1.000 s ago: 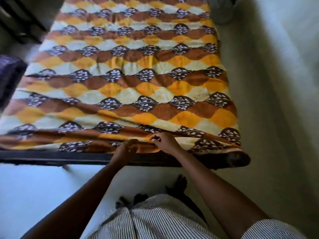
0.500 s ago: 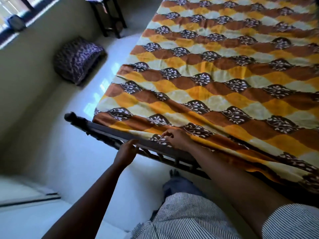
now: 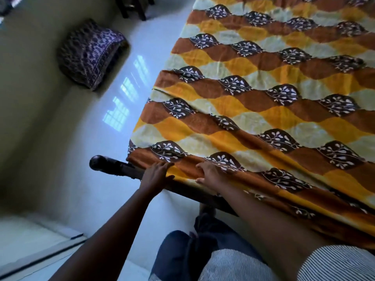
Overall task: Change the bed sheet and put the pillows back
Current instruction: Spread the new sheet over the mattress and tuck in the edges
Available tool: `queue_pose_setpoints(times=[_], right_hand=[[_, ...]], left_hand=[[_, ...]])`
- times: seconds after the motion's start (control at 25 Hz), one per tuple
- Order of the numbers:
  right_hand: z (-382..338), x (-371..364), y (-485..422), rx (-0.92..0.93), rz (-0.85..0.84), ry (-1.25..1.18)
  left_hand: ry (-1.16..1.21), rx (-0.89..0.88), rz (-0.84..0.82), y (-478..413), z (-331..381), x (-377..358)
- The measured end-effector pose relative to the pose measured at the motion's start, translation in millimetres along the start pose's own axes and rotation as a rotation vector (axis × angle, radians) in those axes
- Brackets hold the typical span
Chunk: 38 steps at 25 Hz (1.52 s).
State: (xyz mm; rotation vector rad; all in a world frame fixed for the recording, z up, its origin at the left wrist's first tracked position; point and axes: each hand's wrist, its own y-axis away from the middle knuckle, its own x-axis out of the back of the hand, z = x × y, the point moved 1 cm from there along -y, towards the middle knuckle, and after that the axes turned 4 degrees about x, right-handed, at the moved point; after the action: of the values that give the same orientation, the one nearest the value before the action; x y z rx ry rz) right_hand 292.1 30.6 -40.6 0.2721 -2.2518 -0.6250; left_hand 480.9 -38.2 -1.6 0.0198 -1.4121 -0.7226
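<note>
An orange, brown and cream leaf-patterned bed sheet [image 3: 263, 102] covers the bed, and its near edge lies wrinkled along the dark frame. My left hand [image 3: 157, 175] rests on that edge near the bed's left corner, fingers straight and pointing right. My right hand [image 3: 210, 173] is just to its right, fingers and thumb pinching a fold of the sheet at the edge. A purple patterned pillow [image 3: 91, 53] lies on the floor against the left wall, away from the bed.
The dark bed frame ends in a rounded knob [image 3: 99, 162] at the near left corner. Glossy white floor [image 3: 125, 102] runs between bed and wall. Dark stool legs [image 3: 134, 7] stand at the top. A door sill [image 3: 40, 258] crosses the lower left.
The view has swung left toward the bed's near left corner. Both hands have shifted along the sheet edge toward that corner, and my left hand moved from the frame onto the sheet.
</note>
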Motion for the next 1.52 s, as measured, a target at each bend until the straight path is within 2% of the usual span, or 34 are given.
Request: queue_pose_setpoints(times=[0.12,0.28,0.36,0.48,0.64,0.76,0.8,0.84,0.92,1.0,1.16,1.24,1.36,1.52], right_hand=[[9,-8,-10,-0.022,0.075,0.069],[9,-8,5,0.078,0.021,-0.061],[5,-13,18,0.097,-0.016,-0.021],[-2,-30,23,0.042,0.002,-0.012],[-7,-34,17,-0.070,-0.021,-0.048],[-12,-32,9,-0.158,-0.184,-0.015],[-15,-33,7,-0.180,-0.252,0.015],[-18,-36,6,-0.196,-0.311,0.048],[-21,-44,6,-0.208,-0.351,0.076],[-21,-51,6,-0.247,-0.272,0.050],[-23,-60,25,-0.280,0.242,-0.258],[-30,-55,46,-0.294,0.428,-0.359],[-32,-40,78,-0.360,0.582,-0.469],[-1,-21,112,-0.458,0.686,-0.528]], left_hand=[[-0.082,-0.151,-0.025,-20,-2,-1],[-0.152,-0.419,-0.126,-35,-11,-4],[-0.234,-0.593,-0.085,-41,-20,-11],[-0.246,-0.727,-0.048,-44,-32,-11],[-0.077,-0.624,-0.210,-43,-46,-10],[-0.021,-0.601,-0.330,-52,-44,-20],[-0.003,-0.534,-0.371,-54,-43,-22],[-0.064,-0.444,-0.476,-54,-44,-28],[-0.160,-0.397,-0.551,-55,-48,-40],[-0.149,-0.340,-0.536,-54,-52,-44],[0.253,-0.308,-0.376,-43,-55,-34],[0.358,-0.319,-0.303,-28,-49,-24],[0.397,-0.326,-0.250,-9,-23,-16],[0.400,-0.452,-0.322,2,34,-29]])
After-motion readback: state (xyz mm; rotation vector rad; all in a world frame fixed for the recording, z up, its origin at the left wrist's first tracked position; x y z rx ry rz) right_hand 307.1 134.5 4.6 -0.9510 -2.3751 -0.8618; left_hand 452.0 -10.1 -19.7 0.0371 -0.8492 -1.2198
